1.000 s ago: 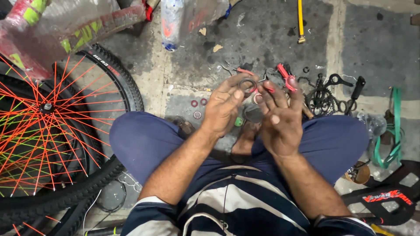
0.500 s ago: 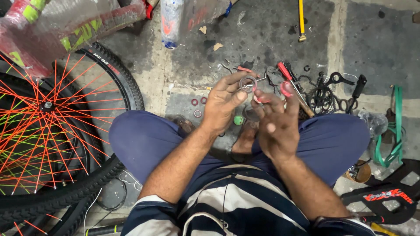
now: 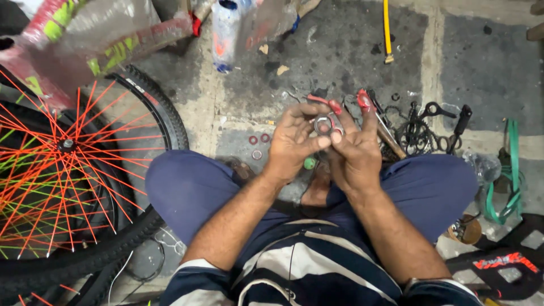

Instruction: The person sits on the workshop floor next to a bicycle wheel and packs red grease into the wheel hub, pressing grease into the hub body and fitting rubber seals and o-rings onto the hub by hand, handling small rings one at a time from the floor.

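You pinched the small metal ring (image 3: 323,124) between the fingers of your left hand (image 3: 292,141) and right hand (image 3: 354,156), both clenched on it, above your lap, its opening facing you.

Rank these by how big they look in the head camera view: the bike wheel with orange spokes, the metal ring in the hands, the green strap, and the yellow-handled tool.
1. Bike wheel, by far the largest.
2. Green strap.
3. Yellow-handled tool, partly cut off at the top edge, so its place after the strap is unsure.
4. Metal ring, smallest, held between left hand and right hand.
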A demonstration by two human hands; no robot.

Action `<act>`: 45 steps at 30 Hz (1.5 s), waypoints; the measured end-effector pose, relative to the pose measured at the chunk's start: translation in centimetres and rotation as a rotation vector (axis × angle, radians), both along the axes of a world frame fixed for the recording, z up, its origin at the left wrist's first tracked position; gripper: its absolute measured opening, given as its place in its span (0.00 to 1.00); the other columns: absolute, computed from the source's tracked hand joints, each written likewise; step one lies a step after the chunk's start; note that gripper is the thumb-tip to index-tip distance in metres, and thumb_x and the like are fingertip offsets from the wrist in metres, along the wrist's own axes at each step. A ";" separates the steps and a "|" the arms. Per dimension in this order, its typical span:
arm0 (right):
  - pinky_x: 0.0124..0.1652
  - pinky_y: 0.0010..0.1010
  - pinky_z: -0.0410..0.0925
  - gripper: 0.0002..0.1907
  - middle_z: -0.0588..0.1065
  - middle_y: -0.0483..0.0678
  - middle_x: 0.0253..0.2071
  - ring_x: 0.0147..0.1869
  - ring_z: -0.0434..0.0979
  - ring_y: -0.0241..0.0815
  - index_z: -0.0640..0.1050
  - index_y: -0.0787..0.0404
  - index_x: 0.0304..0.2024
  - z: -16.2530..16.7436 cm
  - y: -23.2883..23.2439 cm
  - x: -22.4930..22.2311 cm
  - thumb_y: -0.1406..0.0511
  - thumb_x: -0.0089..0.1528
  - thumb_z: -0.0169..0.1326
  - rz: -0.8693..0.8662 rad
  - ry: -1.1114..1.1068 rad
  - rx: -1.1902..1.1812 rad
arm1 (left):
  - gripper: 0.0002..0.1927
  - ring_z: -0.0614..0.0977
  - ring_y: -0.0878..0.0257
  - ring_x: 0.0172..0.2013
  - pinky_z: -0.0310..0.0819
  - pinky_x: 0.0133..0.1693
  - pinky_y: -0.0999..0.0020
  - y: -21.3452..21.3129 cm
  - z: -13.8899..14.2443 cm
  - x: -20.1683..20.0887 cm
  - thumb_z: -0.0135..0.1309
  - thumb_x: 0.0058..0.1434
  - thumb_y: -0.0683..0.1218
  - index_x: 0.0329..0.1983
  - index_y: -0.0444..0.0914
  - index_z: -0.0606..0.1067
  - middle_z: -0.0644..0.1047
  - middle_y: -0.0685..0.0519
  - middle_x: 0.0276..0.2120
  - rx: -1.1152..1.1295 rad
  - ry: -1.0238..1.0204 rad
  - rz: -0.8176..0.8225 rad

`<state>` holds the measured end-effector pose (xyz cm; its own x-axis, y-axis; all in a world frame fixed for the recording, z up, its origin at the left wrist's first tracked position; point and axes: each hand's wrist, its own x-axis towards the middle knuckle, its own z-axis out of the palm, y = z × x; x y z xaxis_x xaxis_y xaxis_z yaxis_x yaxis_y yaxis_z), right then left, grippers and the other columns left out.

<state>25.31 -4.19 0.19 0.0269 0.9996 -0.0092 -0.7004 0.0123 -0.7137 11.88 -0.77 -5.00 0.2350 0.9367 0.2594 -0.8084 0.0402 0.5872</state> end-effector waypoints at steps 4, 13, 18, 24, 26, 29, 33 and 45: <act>0.57 0.41 0.71 0.49 0.64 0.61 0.69 0.59 0.72 0.47 0.51 0.43 0.78 0.2 0.9 0.0 0.78 0.61 0.56 0.027 -0.020 -0.028 | 0.24 0.77 0.63 0.56 0.73 0.60 0.65 0.7 0.0 -0.7 0.59 0.66 0.35 0.65 0.33 0.70 0.76 0.49 0.57 -0.083 0.080 -0.130; 0.57 0.45 0.71 0.57 0.53 0.60 0.76 0.64 0.72 0.51 0.40 0.52 0.79 -0.6 1.1 1.7 0.76 0.58 0.60 -0.197 -0.693 0.384 | 0.24 0.80 0.62 0.53 0.74 0.57 0.66 2.4 -0.2 -2.1 0.58 0.68 0.43 0.65 0.30 0.72 0.79 0.47 0.55 -0.033 0.288 -0.051; 0.63 0.46 0.67 0.60 0.49 0.60 0.79 0.64 0.77 0.53 0.36 0.47 0.80 0.2 0.9 3.6 0.77 0.59 0.57 -0.181 -1.150 0.821 | 0.24 0.77 0.62 0.57 0.71 0.61 0.67 1.7 0.3 -2.9 0.56 0.70 0.45 0.67 0.30 0.72 0.78 0.48 0.56 0.032 0.394 -0.103; 0.62 0.50 0.64 0.59 0.60 0.53 0.74 0.65 0.65 0.71 0.35 0.49 0.79 2.3 2.7 3.5 0.75 0.57 0.56 -0.164 -1.428 1.132 | 0.22 0.78 0.61 0.58 0.73 0.61 0.65 1.5 1.9 -3.0 0.56 0.71 0.44 0.66 0.31 0.73 0.77 0.50 0.56 0.134 0.423 -0.087; 0.63 0.54 0.65 0.58 0.53 0.59 0.75 0.66 0.70 0.65 0.36 0.48 0.79 2.5 2.9 3.3 0.75 0.57 0.56 -0.142 -1.491 1.168 | 0.21 0.78 0.61 0.58 0.73 0.61 0.65 1.6 1.8 -3.0 0.56 0.71 0.43 0.66 0.31 0.72 0.77 0.50 0.57 0.119 0.382 -0.081; 0.65 0.58 0.62 0.58 0.51 0.61 0.74 0.66 0.74 0.59 0.39 0.47 0.78 2.1 2.1 3.0 0.75 0.55 0.56 -0.059 -1.386 0.938 | 0.22 0.78 0.62 0.57 0.73 0.61 0.65 1.6 0.8 -2.7 0.58 0.69 0.40 0.66 0.32 0.72 0.78 0.50 0.56 0.059 0.301 -0.081; 0.62 0.44 0.69 0.55 0.50 0.57 0.77 0.71 0.71 0.58 0.39 0.44 0.79 1.2 0.0 2.4 0.77 0.61 0.56 0.028 -0.656 0.544 | 0.22 0.79 0.61 0.57 0.73 0.62 0.63 1.9 -0.8 -2.0 0.59 0.69 0.36 0.66 0.32 0.71 0.78 0.49 0.54 0.006 0.097 -0.073; 0.75 0.57 0.43 0.58 0.40 0.62 0.79 0.83 0.38 0.64 0.35 0.50 0.78 -1.6 0.6 -0.3 0.71 0.57 0.57 -0.270 -1.387 0.961 | 0.20 0.78 0.61 0.57 0.74 0.62 0.61 1.5 -0.8 -1.0 0.58 0.66 0.32 0.61 0.32 0.71 0.77 0.48 0.57 -0.010 0.018 0.015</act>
<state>25.06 -3.61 -1.38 -0.3483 0.5973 0.7224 0.4862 0.7740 -0.4055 10.90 0.72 -5.84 0.2254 0.9427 0.2459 -0.7985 0.0341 0.6011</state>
